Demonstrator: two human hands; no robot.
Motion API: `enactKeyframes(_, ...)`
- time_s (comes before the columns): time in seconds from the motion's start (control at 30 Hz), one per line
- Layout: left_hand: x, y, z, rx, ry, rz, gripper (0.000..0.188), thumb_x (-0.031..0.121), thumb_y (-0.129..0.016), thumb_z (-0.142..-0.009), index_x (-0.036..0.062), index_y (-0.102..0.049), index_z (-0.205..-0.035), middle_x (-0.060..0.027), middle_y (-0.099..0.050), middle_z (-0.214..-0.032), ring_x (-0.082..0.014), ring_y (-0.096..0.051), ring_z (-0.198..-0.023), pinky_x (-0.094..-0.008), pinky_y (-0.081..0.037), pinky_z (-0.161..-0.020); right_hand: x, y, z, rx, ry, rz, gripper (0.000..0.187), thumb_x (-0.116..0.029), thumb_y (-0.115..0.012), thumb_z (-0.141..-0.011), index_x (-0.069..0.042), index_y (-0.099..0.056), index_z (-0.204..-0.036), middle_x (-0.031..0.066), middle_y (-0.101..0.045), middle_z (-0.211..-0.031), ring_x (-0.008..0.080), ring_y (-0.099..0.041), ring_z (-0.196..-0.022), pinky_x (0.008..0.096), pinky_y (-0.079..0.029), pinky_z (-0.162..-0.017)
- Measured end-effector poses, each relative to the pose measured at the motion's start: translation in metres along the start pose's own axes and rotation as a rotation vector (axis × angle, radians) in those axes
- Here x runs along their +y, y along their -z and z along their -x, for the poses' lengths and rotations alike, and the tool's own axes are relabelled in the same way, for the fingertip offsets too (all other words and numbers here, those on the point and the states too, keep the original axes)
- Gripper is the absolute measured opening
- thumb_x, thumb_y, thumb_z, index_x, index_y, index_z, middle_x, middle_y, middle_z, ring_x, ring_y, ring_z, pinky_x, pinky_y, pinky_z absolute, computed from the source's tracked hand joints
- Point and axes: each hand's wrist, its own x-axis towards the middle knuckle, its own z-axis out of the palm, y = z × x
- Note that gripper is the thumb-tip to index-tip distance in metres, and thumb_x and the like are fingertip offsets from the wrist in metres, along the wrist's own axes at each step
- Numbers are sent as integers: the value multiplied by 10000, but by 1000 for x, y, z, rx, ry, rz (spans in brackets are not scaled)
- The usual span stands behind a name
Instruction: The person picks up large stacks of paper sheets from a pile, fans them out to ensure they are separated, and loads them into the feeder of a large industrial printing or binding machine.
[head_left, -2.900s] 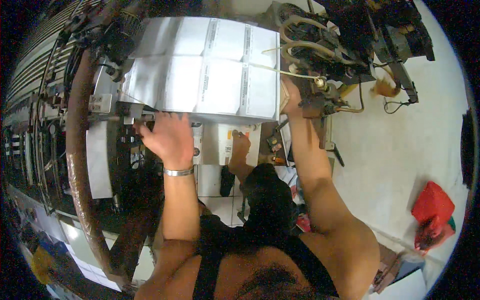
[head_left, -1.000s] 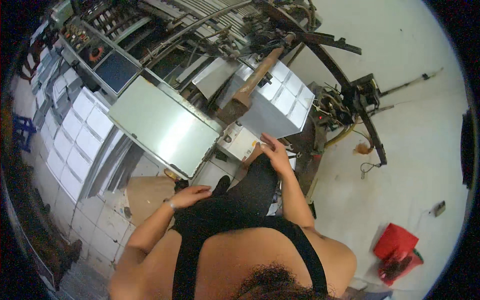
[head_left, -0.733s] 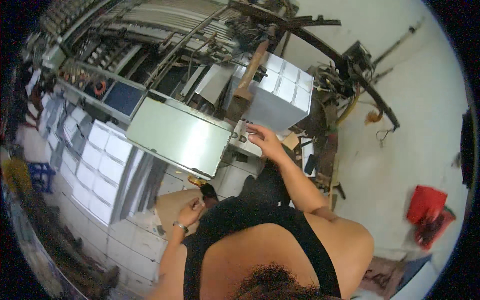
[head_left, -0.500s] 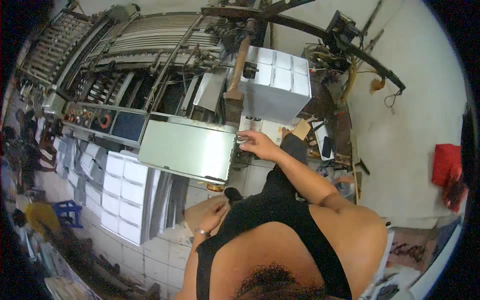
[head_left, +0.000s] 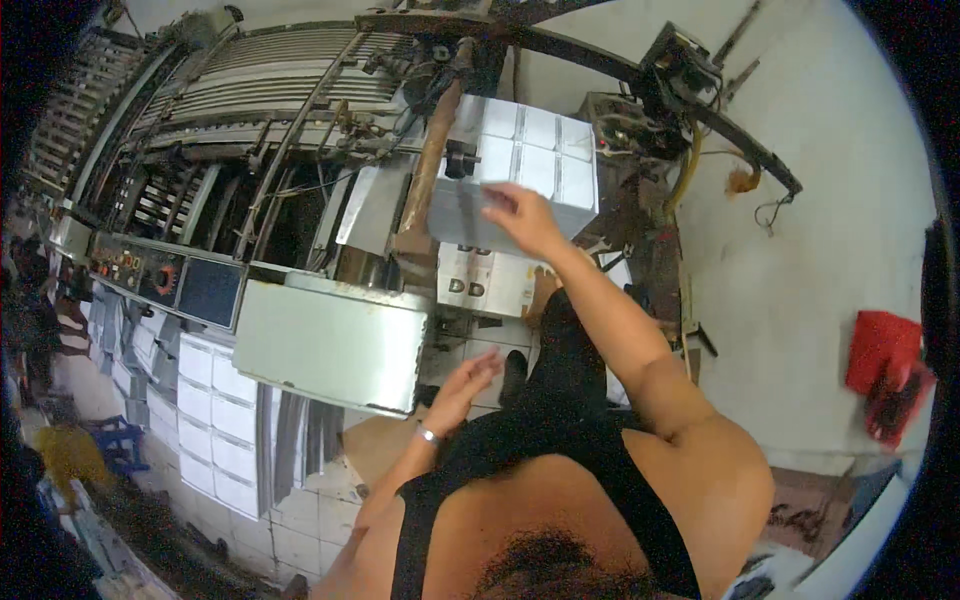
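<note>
The pale green panel [head_left: 330, 345] sits left of the left hand [head_left: 463, 388], which hangs unclenched (fingers loosely parted); and there's the right hand [head_left: 524, 218], thumb and fingers apart, the white paper stack [head_left: 538, 150] right behind it, touching or not, I can't tell!

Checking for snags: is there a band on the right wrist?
No: the silver band is behind the left hand, and the wrist of the right hand is bare.
</note>
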Motion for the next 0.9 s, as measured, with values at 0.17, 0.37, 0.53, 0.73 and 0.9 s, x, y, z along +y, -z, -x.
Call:
enactKeyframes(0.17, 51, -27, -98, 515, -329, 7, 405, 170, -586, -888, -4, -484, -1239, -96, -581, -1139, -159, -552, -1034, -288, -420, -916, 14, 15, -101, -14, 117, 238, 544, -290, -683, -768, -100, -520, -1251, 169, -632, -1071, 266, -621, -962, 361, -484, -828)
enactKeyframes(0.37, 84, -5, -226, 1062, -687, -26, 379, 171, -615, -858, -14, -482, -1160, -137, -529, -1166, -226, -484, -1118, -340, -383, -970, 31, 16, -154, -293, 29, 289, 568, -236, -707, -763, -25, -503, -1248, 174, -632, -1066, 246, -645, -888, 337, -498, -779)
enactKeyframes(0.53, 83, 49, -286, 1207, -315, -405, 536, 331, -615, -845, -14, -454, -1222, -161, -523, -1195, -275, -470, -1138, -344, -372, -969, 34, 13, -163, -416, 87, 338, 477, -189, -715, -744, 17, -573, -1149, 177, -654, -981, 234, -644, -872, 328, -496, -762)
enactKeyframes(0.73, 97, 62, -307, 1204, -431, -452, 499, 375, -652, -800, 33, -560, -1152, -139, -608, -1108, -278, -578, -985, -338, -422, -905, 34, 13, -165, -407, 121, 343, 435, -157, -709, -737, 29, -591, -1112, 174, -664, -921, 221, -642, -816, 326, -491, -739)
enactKeyframes(0.9, 116, 53, -299, 1217, -480, -420, 422, 345, -677, -780, 41, -628, -1067, -139, -644, -1045, -288, -602, -963, -342, -446, -881, 30, 15, -165, -390, 162, 299, 345, -172, -702, -723, -48, -650, -1041, 178, -667, -864, 288, -655, -773, 364, -499, -715)
